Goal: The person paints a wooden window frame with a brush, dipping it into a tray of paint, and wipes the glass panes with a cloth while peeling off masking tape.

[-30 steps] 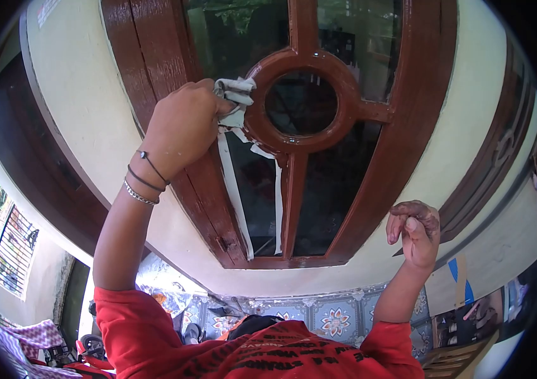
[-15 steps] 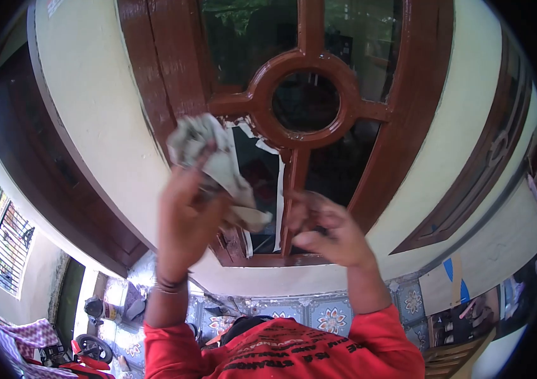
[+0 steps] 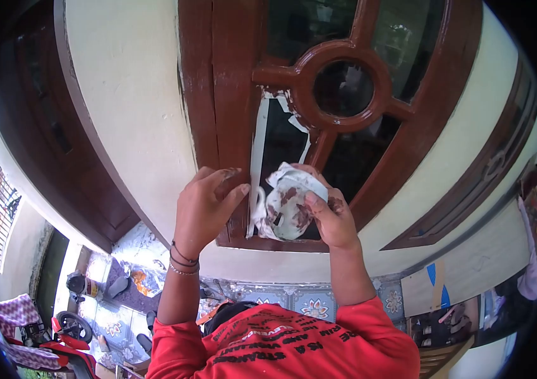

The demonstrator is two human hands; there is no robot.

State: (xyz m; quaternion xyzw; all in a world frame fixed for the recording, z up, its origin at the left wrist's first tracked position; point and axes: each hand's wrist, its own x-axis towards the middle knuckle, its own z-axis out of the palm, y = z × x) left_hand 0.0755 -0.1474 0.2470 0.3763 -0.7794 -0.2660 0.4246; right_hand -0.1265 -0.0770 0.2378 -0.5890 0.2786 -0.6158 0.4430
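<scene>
My right hand [image 3: 333, 218] is closed on a crumpled wad of white masking tape [image 3: 288, 203] smeared with brown paint, held in front of the lower part of a brown wooden window frame [image 3: 230, 95]. My left hand [image 3: 208, 205] is just left of the wad, its paint-stained fingers apart and resting against the frame's upright. Its thumb tip is close to a loose strip of white tape [image 3: 257, 151] that still runs down the edge of the dark glass [image 3: 281, 142]. Above is the frame's round ring [image 3: 344, 85], with scraps of tape beside it.
A cream wall [image 3: 136, 107] surrounds the window. A dark brown door [image 3: 41, 126] stands at the left and another brown frame [image 3: 470, 183] at the right. Below lie patterned floor tiles [image 3: 306, 306], a red vehicle [image 3: 69, 344] and a wooden chair [image 3: 445, 357].
The tape wad went from my left hand, up at the ring, down into my right hand. Both hands dropped to the lower pane, and my view shifted left.
</scene>
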